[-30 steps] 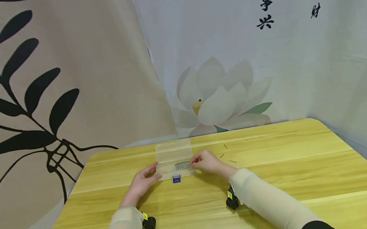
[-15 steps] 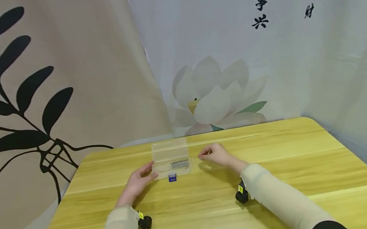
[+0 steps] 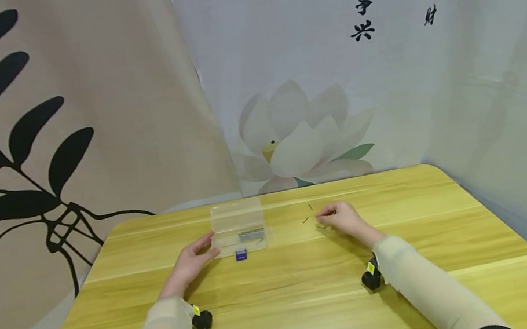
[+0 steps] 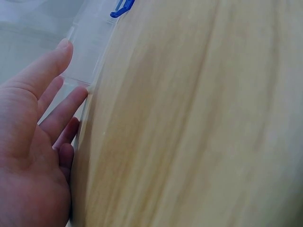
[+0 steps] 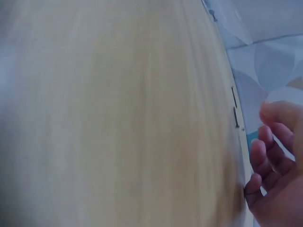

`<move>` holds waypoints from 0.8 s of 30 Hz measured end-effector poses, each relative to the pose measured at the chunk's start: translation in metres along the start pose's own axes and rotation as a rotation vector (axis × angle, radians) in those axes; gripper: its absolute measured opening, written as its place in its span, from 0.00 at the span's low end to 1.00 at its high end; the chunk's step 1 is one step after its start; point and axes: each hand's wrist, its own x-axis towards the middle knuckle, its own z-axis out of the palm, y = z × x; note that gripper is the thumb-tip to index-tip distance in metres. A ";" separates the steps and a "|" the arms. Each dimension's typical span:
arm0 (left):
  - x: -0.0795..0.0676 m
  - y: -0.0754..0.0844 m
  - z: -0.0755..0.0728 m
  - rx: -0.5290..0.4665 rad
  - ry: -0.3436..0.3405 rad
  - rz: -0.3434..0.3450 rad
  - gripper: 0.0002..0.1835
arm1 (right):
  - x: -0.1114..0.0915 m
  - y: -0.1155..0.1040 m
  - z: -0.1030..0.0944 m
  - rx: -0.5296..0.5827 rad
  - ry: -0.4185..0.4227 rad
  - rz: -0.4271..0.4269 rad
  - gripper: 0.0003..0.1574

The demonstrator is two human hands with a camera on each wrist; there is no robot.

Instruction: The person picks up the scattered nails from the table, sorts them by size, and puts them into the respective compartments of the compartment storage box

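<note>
A clear plastic box (image 3: 237, 216) stands with its lid raised at the far side of the table, its blue latch (image 3: 241, 255) at the front. Several thin grey nails (image 3: 252, 235) lie in its right part. My left hand (image 3: 195, 263) touches the box's left end with extended thumb and fingers; in the left wrist view the fingertips (image 4: 84, 91) are right at the box's edge. To the right, my right hand (image 3: 346, 217) is over loose nails (image 3: 305, 220), its fingers loosely curled. The right wrist view shows nothing between thumb and forefinger, with two nails (image 5: 236, 117) near them.
The wooden table (image 3: 279, 314) reaches back to a hanging cloth (image 3: 297, 53) printed with a plant, a flower and writing. Black cameras (image 3: 203, 321) are worn at both wrists.
My right hand has left the box and moved right to the loose nails. The left hand has stayed at the box. The head view has shifted slightly.
</note>
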 end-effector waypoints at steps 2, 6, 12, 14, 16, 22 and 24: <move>0.001 -0.001 0.000 -0.002 0.000 -0.002 0.36 | -0.001 0.004 -0.003 -0.024 0.003 0.019 0.12; 0.002 -0.003 0.000 0.012 -0.001 0.002 0.36 | -0.003 0.007 -0.008 -0.090 -0.009 0.043 0.11; 0.001 -0.006 -0.001 0.018 0.009 0.008 0.37 | -0.006 0.006 -0.011 -0.098 -0.078 0.089 0.09; 0.001 -0.007 -0.001 0.015 0.012 0.006 0.38 | -0.006 0.005 -0.011 -0.095 -0.096 0.100 0.08; 0.000 -0.007 -0.001 0.017 0.008 0.009 0.38 | -0.007 0.005 -0.011 -0.104 -0.104 0.099 0.07; 0.001 -0.004 -0.001 0.003 0.003 0.014 0.37 | -0.007 0.006 -0.011 -0.148 -0.091 0.082 0.05; 0.001 -0.003 -0.001 -0.005 0.000 0.016 0.36 | -0.006 0.005 -0.011 -0.155 -0.089 0.076 0.05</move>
